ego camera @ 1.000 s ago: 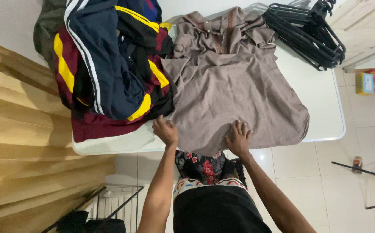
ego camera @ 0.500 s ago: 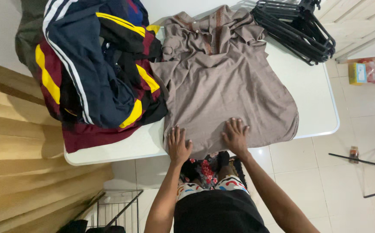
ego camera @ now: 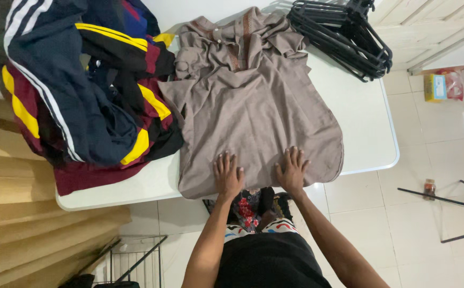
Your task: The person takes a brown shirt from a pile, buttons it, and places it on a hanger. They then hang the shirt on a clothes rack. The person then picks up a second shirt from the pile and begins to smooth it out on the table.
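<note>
Left hand (ego camera: pixel 228 175), right hand (ego camera: pixel 292 169): both flat, fingers spread, gripping nothing, pressing near hem of taupe tunic (ego camera: pixel 253 101). Tunic long axis runs straight away from hands, collar at far edge of white desk (ego camera: pixel 362 122).

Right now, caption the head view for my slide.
Left hand and right hand press flat on taupe cloth shirt.

We see the scene through a single head-worn camera, looking almost straight down from above our own torso. The white counter (ego camera: pixel 365 133) fills the upper frame, its near edge just ahead of our body; the tiled floor (ego camera: pixel 429 234) shows at right, a tan curtain (ego camera: pixel 24 224) at left. We stand close, with our forearms reaching in from the bottom edge.
</note>
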